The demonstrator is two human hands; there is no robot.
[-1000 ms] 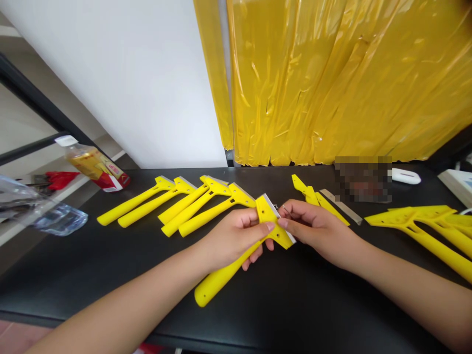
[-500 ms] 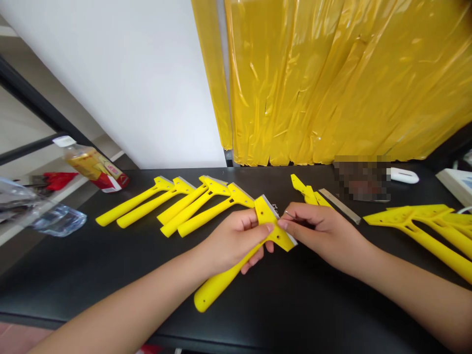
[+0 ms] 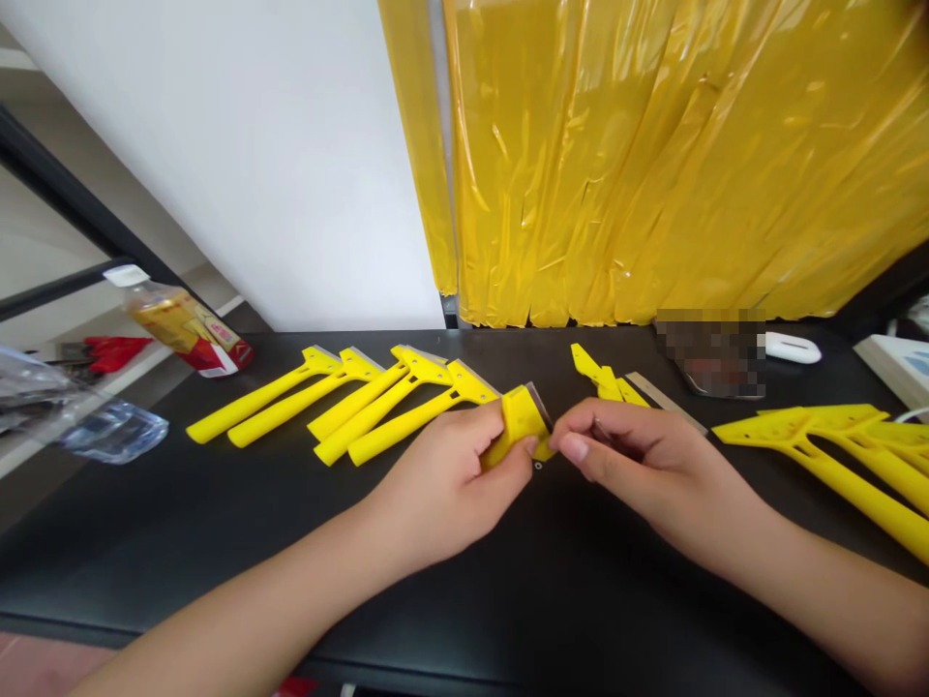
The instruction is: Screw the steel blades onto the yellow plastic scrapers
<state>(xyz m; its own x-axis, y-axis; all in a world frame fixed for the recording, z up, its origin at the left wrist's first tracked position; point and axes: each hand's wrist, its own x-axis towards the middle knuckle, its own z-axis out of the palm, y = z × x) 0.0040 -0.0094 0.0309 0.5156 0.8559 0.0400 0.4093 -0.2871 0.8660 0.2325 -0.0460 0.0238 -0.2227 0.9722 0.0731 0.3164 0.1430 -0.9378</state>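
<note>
Fingers of my left hand [image 3: 463,472] clamp the scraper [image 3: 519,418] while my right hand [image 3: 649,447] pinches a thin tool [image 3: 597,426], so slipping could cut me on the blade [image 3: 538,401].

Yellow scraper [image 3: 520,418] in left fingers [image 3: 512,475]

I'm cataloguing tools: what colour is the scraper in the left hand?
The scraper is yellow, its blade edge grey; best seen in the head view.
</note>
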